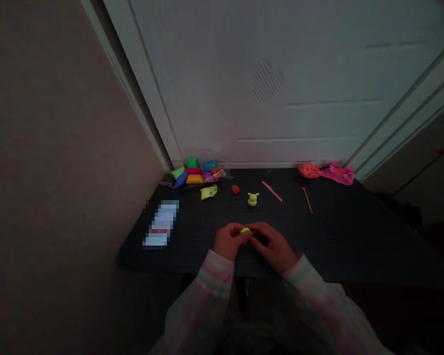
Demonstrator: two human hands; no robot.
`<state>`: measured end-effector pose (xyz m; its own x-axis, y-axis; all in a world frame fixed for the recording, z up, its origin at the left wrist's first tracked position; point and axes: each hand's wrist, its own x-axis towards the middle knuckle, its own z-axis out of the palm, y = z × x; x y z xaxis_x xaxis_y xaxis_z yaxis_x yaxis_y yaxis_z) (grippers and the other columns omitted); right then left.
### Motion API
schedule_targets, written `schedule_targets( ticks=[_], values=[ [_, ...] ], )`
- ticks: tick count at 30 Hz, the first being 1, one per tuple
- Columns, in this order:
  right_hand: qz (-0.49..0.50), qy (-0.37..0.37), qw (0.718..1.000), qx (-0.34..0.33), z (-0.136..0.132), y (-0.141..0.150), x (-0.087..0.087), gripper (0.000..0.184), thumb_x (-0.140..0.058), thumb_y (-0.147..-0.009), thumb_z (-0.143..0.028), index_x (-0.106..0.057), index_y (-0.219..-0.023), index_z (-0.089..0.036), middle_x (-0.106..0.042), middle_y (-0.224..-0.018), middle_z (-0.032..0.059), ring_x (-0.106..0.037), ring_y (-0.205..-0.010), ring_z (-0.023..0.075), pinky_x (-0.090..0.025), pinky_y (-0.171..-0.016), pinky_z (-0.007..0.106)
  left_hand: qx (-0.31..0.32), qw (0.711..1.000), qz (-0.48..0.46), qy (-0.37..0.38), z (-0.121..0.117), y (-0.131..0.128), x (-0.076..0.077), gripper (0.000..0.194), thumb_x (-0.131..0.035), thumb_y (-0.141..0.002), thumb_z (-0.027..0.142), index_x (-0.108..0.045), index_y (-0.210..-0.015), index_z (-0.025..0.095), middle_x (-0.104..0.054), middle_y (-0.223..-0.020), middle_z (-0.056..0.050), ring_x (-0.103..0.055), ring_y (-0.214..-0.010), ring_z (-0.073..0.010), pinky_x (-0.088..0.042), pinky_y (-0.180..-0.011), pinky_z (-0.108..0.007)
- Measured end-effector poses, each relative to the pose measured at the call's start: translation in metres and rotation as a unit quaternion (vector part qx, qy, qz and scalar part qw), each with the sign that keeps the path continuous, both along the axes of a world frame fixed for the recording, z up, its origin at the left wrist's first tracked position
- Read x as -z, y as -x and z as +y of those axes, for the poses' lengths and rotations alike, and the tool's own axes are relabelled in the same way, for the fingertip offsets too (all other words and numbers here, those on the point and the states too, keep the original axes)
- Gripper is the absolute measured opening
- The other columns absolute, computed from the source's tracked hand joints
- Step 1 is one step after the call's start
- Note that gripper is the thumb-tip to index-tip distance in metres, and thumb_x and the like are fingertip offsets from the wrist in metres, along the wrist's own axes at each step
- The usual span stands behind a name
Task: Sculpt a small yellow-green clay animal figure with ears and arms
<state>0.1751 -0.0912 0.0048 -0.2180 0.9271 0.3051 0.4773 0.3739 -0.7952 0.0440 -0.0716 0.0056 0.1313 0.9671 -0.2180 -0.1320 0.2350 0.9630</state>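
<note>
A small piece of yellow modelling clay [245, 230] is pinched between my two hands above the near part of the dark table. My left hand [230, 240] closes on it from the left, thumb and fingers curled. From the right, my right hand [273, 245] meets it with bent fingers; its fingertips are partly hidden. Just beyond my hands stands a little yellow clay figure [252, 199] with two ear-like bits on top. A red lump of clay [236, 189] lies behind it to the left, near an opened yellow packet [208, 192].
Several coloured clay packets [194, 178] lie in clear plastic at the back left. A pink modelling knife [272, 192] and a thin pink stick [307, 200] lie right of the figure. Pink crumpled material [337, 173] sits at the back right. A blurred-out pale rectangle [162, 223] lies left.
</note>
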Motion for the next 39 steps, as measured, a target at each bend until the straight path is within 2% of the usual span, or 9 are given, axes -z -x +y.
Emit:
schedule_targets(
  ticks=[4, 9, 17, 22, 26, 30, 32, 35, 39],
  values=[
    [-0.003, -0.015, 1.000, -0.020, 0.000, 0.002, -0.002, 0.027, -0.058, -0.070, -0.023, -0.054, -0.096, -0.019, -0.059, -0.086, 0.0050, -0.056, -0.077, 0.0158, -0.047, -0.069, 0.030, -0.018, 1.000, -0.020, 0.012, 0.002, 0.000, -0.001, 0.018, -0.067, -0.050, 0.020, -0.051, -0.054, 0.013, -0.055, -0.047, 0.004, -0.046, -0.044, -0.0051, -0.035, -0.047, -0.019],
    [-0.012, -0.041, 0.999, 0.014, -0.001, 0.003, -0.001, 0.027, -0.057, -0.071, -0.022, -0.054, -0.097, -0.018, -0.059, -0.081, 0.0048, -0.055, -0.071, 0.0146, -0.047, -0.065, 0.029, 0.053, 0.997, -0.048, 0.017, 0.005, 0.004, -0.002, 0.019, -0.066, -0.054, 0.024, -0.052, -0.058, 0.012, -0.057, -0.050, 0.004, -0.046, -0.043, -0.0045, -0.035, -0.046, -0.019],
    [-0.032, -0.048, 0.997, 0.049, -0.003, 0.001, -0.002, 0.015, -0.053, -0.073, -0.019, -0.058, -0.086, -0.015, -0.060, -0.072, 0.0040, -0.056, -0.065, 0.0136, -0.046, -0.061, 0.026, 0.072, 0.996, -0.053, 0.032, 0.005, 0.005, -0.002, 0.019, -0.066, -0.056, 0.024, -0.054, -0.063, 0.011, -0.059, -0.056, 0.002, -0.049, -0.044, -0.0047, -0.037, -0.046, -0.019],
    [-0.026, -0.025, 0.997, 0.068, -0.004, 0.003, -0.003, 0.011, -0.053, -0.072, -0.022, -0.058, -0.080, -0.016, -0.061, -0.069, 0.0035, -0.056, -0.061, 0.0129, -0.045, -0.059, 0.025, 0.080, 0.992, -0.088, 0.051, 0.006, 0.006, 0.002, 0.020, -0.067, -0.054, 0.023, -0.054, -0.065, 0.011, -0.060, -0.059, 0.002, -0.052, -0.049, -0.0058, -0.039, -0.050, -0.020],
    [-0.017, -0.001, 0.997, 0.082, -0.004, 0.004, -0.003, 0.008, -0.053, -0.070, -0.021, -0.057, -0.074, -0.017, -0.060, -0.066, 0.0025, -0.055, -0.058, 0.0124, -0.044, -0.057, 0.025, 0.071, 0.995, -0.061, 0.025, 0.004, 0.005, 0.003, 0.016, -0.063, -0.056, 0.021, -0.051, -0.062, 0.013, -0.055, -0.053, 0.004, -0.047, -0.043, -0.0042, -0.036, -0.046, -0.019],
    [0.053, 0.089, 0.993, 0.065, -0.001, 0.003, -0.001, 0.008, -0.055, -0.066, -0.023, -0.056, -0.072, -0.017, -0.058, -0.063, 0.0008, -0.053, -0.057, 0.0118, -0.042, -0.056, 0.025, 0.042, 0.999, 0.000, -0.016, 0.003, 0.002, 0.002, 0.015, -0.060, -0.055, 0.018, -0.047, -0.060, 0.014, -0.048, -0.048, 0.007, -0.041, -0.040, -0.0038, -0.032, -0.043, -0.019],
    [0.130, 0.155, 0.979, 0.037, -0.001, 0.001, 0.000, 0.010, -0.057, -0.065, -0.025, -0.056, -0.070, -0.017, -0.056, -0.061, -0.0005, -0.052, -0.055, 0.0110, -0.041, -0.054, 0.025, 0.015, 0.999, 0.033, -0.037, 0.003, 0.001, 0.004, 0.013, -0.059, -0.056, 0.016, -0.046, -0.060, 0.015, -0.046, -0.049, 0.007, -0.040, -0.042, -0.0041, -0.032, -0.044, -0.018],
    [0.247, 0.223, 0.943, -0.011, -0.002, -0.002, -0.003, 0.011, -0.062, -0.061, -0.024, -0.056, -0.066, -0.017, -0.054, -0.054, -0.0028, -0.049, -0.050, 0.0088, -0.039, -0.050, 0.023, -0.021, 0.992, 0.093, -0.080, 0.003, -0.002, 0.008, 0.009, -0.056, -0.057, 0.015, -0.048, -0.062, 0.016, -0.047, -0.053, 0.006, -0.043, -0.049, -0.0054, -0.035, -0.048, -0.018],
    [0.439, 0.219, 0.870, -0.048, -0.004, -0.012, -0.010, 0.012, -0.065, -0.058, -0.026, -0.057, -0.062, -0.019, -0.051, -0.052, -0.0045, -0.043, -0.044, 0.0054, -0.035, -0.045, 0.021, -0.002, 0.975, 0.181, -0.125, 0.001, -0.004, 0.011, 0.013, -0.054, -0.060, 0.014, -0.056, -0.073, 0.016, -0.054, -0.063, 0.003, -0.047, -0.056, -0.0077, -0.038, -0.055, -0.020]
  ],
)
